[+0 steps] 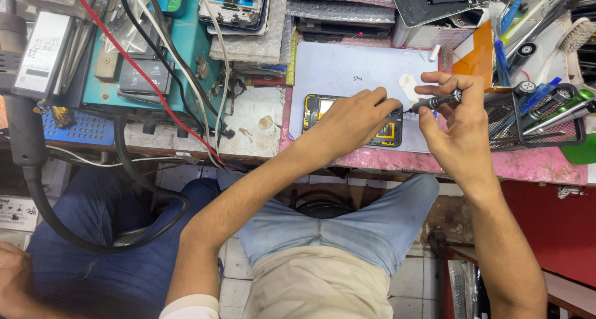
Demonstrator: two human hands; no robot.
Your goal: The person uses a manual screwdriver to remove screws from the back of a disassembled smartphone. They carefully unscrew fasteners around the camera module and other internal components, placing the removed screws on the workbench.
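An opened phone (316,108), back cover off, lies on a pale grey mat (354,67) at the bench's front edge. My left hand (351,123) rests on top of the phone and pins it down, hiding its middle. My right hand (456,130) grips a small black screwdriver (437,101). The screwdriver's tip points left and meets the phone's upper right corner, beside my left fingertips. A few tiny screws (358,79) lie on the mat above the phone.
A black mesh basket (534,117) of tools stands right of my right hand. Other phone parts (236,5) and bubble wrap pile up behind the mat. A teal station (186,46) with red, white and black cables sits at left. Another person's jeans-clad leg (93,232) is at lower left.
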